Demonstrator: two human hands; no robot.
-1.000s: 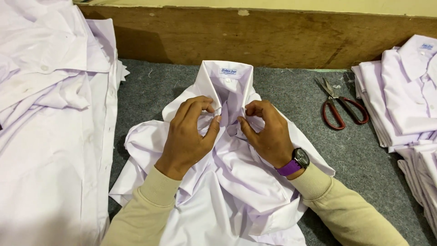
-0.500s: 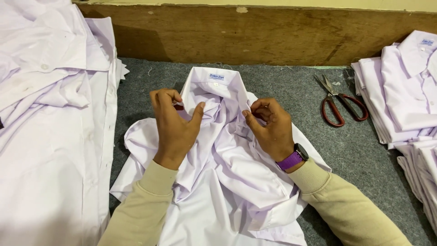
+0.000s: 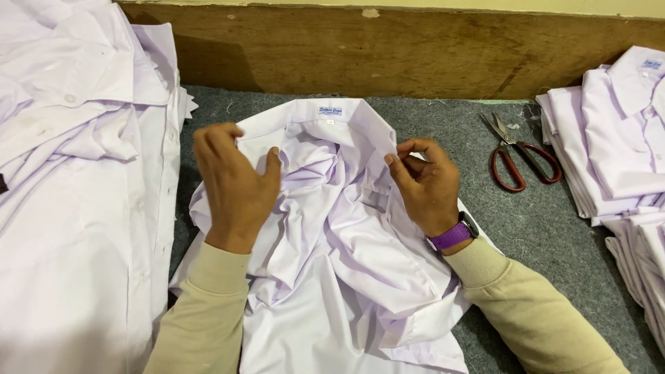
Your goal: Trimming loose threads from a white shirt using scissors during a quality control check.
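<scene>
A pale lilac shirt (image 3: 339,270) lies crumpled on the grey felt table (image 3: 547,228), collar towards the far side with a small label inside it. My left hand (image 3: 235,183) pinches the left collar point between thumb and fingers. My right hand (image 3: 426,183), with a purple watch on its wrist, pinches the right collar point. The hands are spread apart and the collar is pulled open between them. Both arms wear beige sleeves.
A loose heap of similar shirts (image 3: 76,173) covers the left side. A stack of folded shirts (image 3: 623,138) sits at the right edge. Red-handled scissors (image 3: 519,156) lie on the felt between the shirt and that stack. A brown wooden board (image 3: 388,52) runs along the back.
Both hands were close together at the middle of the shirt front a second ago. They have moved apart and outward to the collar points, spreading the collar open.
</scene>
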